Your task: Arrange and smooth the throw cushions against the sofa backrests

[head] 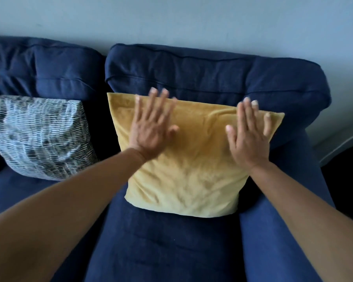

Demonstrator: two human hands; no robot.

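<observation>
Progress: we judge the task well advanced on this seat; the yellow cushion (pixel 183 159) stands propped against the right backrest (pixel 212 78) of the navy sofa (pixel 167 251), its lower edge on the seat.
Placement done: we find the patterned cushion (pixel 39 135) likewise leaning on the left backrest (pixel 45 68), just beside the yellow one and apart from it.
Surface condition: we note creases across the yellow cover, most of them in the lower half and one fold near the top right, so smoothing reads as unfinished.
Alignment: we see the yellow cushion sitting slightly skewed, its top edge sloping down toward the right.
Work left: by our judgement, flattening the remaining creases and squaring the cushion; we cannot tell whether the patterned one needs further attention.
Left hand: the left hand (pixel 151 131) is spread flat, palm down, gripping nothing; it lies on the upper left of the yellow cushion, fingertips passing just over the top edge.
Right hand: the right hand (pixel 249 137) is likewise spread and flat, holding nothing; it lies on the upper right part, fingers at the top edge near the corner.
Contact: both palms appear to press on the fabric, though motion blur keeps us from confirming full contact.
Relation: the cushion lies under and between the two hands, most of its face below them.
</observation>
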